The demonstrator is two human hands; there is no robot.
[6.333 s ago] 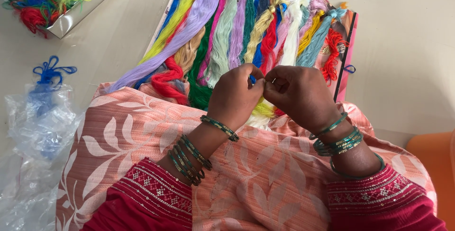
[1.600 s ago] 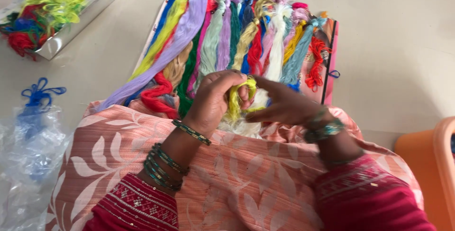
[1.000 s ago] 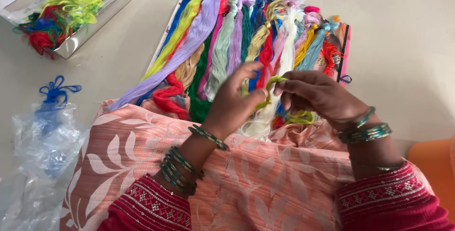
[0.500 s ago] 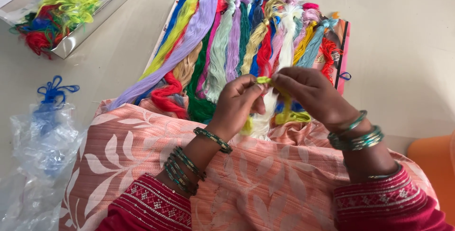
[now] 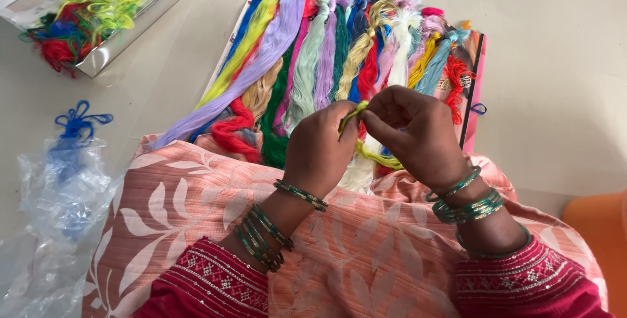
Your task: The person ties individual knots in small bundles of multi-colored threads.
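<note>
A clear rectangular plastic box (image 5: 98,63) sits at the upper left, filled with a tangle of loose threads (image 5: 81,14) in yellow-green, red and blue. At the left edge lies a crumpled clear plastic bag (image 5: 55,207) with a blue thread skein (image 5: 75,122) looped at its top. Ahead of the hands, a flat card pack (image 5: 473,89) with a pink edge (its label is too small to tell) carries a fan of embroidery thread skeins (image 5: 313,63) in lilac, green, red, yellow and white.

The pale floor (image 5: 555,63) lies bare to the right of the pack, with an orange object (image 5: 597,226) at the lower right corner.

Both hands meet over the near ends of the skeins, above the peach leaf-print cloth (image 5: 196,200) on the lap. The left hand (image 5: 320,151) and right hand (image 5: 411,132) are closed, fingertips pinching a yellow-green thread (image 5: 353,112) between them; its tail curves down beneath the right hand.
</note>
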